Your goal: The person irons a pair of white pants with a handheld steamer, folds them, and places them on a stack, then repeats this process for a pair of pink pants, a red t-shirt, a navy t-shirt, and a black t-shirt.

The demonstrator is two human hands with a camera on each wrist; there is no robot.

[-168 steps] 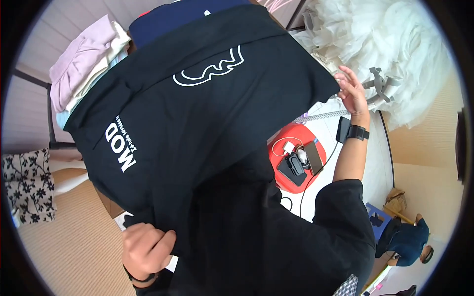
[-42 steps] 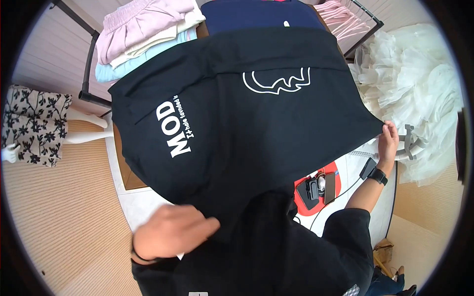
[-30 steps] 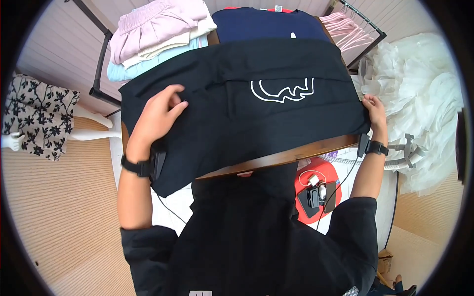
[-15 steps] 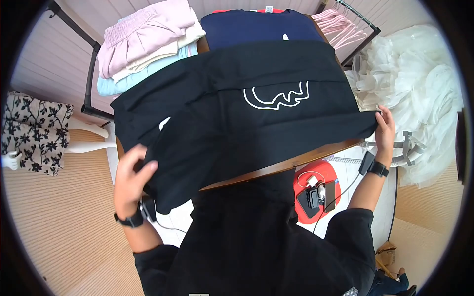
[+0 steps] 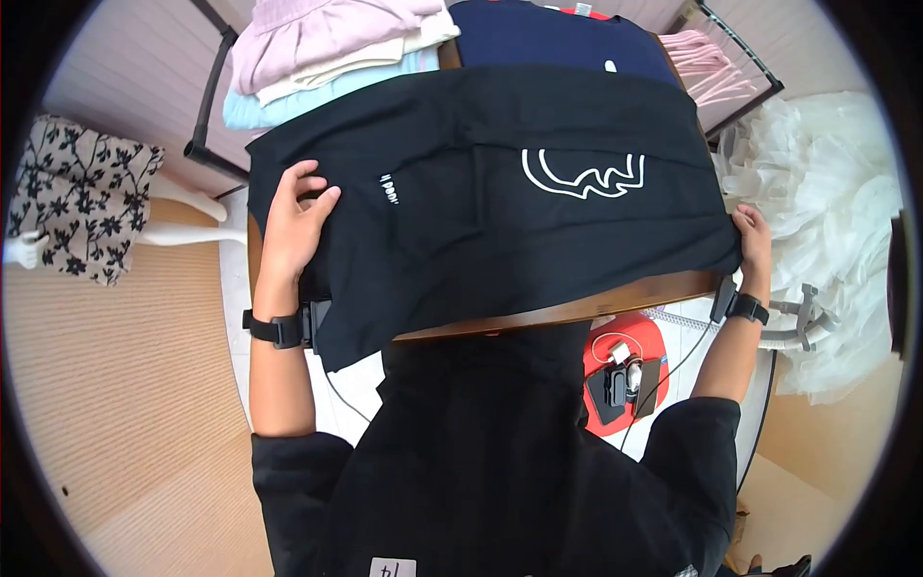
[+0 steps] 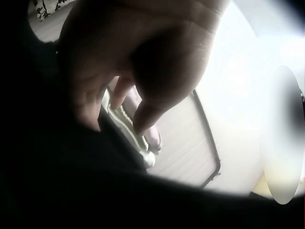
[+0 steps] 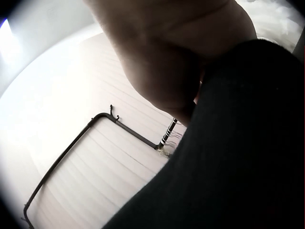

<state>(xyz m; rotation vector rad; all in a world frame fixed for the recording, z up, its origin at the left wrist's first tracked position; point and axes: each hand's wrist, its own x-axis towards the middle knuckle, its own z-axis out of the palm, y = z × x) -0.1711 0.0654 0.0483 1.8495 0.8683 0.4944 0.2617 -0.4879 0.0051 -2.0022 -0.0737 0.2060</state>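
Observation:
A black T-shirt with a white outline print is spread, partly folded, over the wooden table. Its front left corner hangs past the table's near edge. Over the shirt's left part is my left hand, fingers loosely bent and thumb apart. The left wrist view shows a gap between that thumb and the fingers, with dark cloth beside them. At the shirt's right end, my right hand pinches the edge. In the right wrist view its thumb meets the black cloth, which hides the other fingers.
Behind the shirt lie a pile of folded pastel clothes and a navy shirt. Pink hangers hang on a rack at back right. White tulle stands right. Below, a red stool bears cables and devices.
The shirt's near left part has been folded over, covering most of the lettering. Its near edge has drawn back, exposing the table edge. My left hand has moved forward from the front left corner.

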